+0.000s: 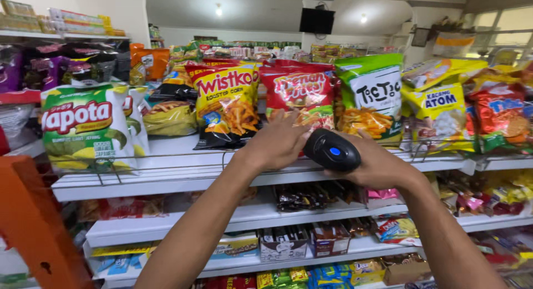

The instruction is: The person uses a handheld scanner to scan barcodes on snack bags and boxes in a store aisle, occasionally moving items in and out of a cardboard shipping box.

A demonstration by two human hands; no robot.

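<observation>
Your right hand [383, 166] is wrapping closed around a black handheld scanner [332, 150], gripping it from the right and below. The scanner's long axis is running roughly left to right, tilted a little, with its rounded head pointing left and slightly up toward the snack bags; the blue button on top is facing you. It is hovering just in front of the top shelf edge [183, 175], above the thin wire rail along that edge.

Your left hand [277, 140] is lying open, fingers spread and apart, flat against the lower part of a red snack bag [300, 89] standing on the shelf. The fingertips are touching the bag; nothing is clamped in them. The two hands are sitting just beside each other, the scanner head near the left palm.

Room is tight here: the red bag is standing pressed between a yellow-and-black bag [227, 100] on its left and a green-and-white bag [371, 95] on its right. Left of the yellow bag, a bare stretch of shelf is opening up before the green chip bag [86, 128]. An orange post [33, 222] is crowding the lower left. Lower shelves below your forearms are holding small packets.
</observation>
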